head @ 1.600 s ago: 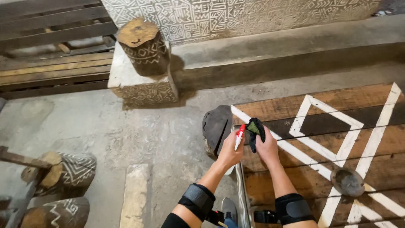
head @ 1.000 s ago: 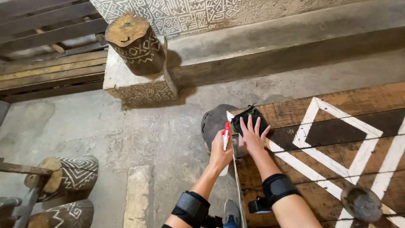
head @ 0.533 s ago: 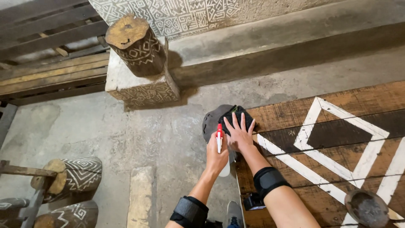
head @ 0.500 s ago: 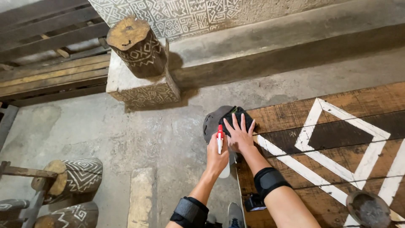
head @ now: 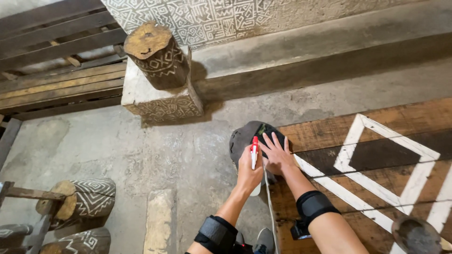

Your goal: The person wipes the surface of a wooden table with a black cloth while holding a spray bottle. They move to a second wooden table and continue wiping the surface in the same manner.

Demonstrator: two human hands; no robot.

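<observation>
Head view: at 10 o'clock a carved stump [head: 157, 55] stands on a patterned block [head: 160, 101]. Near centre the left hand [head: 249, 169] is wrapped around a red-topped spray bottle [head: 254, 153]. Just at its 3 o'clock the right hand [head: 277, 153], fingers spread, presses a dark cloth [head: 245, 136] at the painted wooden worktop's [head: 376, 155] corner.

- The grey concrete floor [head: 141, 155] carries nearly everything here.
- A wooden platform [head: 405, 141] of dark planks, painted with white diamond lines, lies on it at the right.
- A dark rounded stone [head: 245, 138] sits on the floor against the platform's corner.
- A white block [head: 160, 101] with patterned sides stands near the wall, with a carved log stump [head: 157, 56] on top.
- More painted stumps [head: 92, 202] lie at lower left.
- A pale slab [head: 160, 223] lies flat beside them.
- Dark planks [head: 56, 75] rest at upper left.
</observation>
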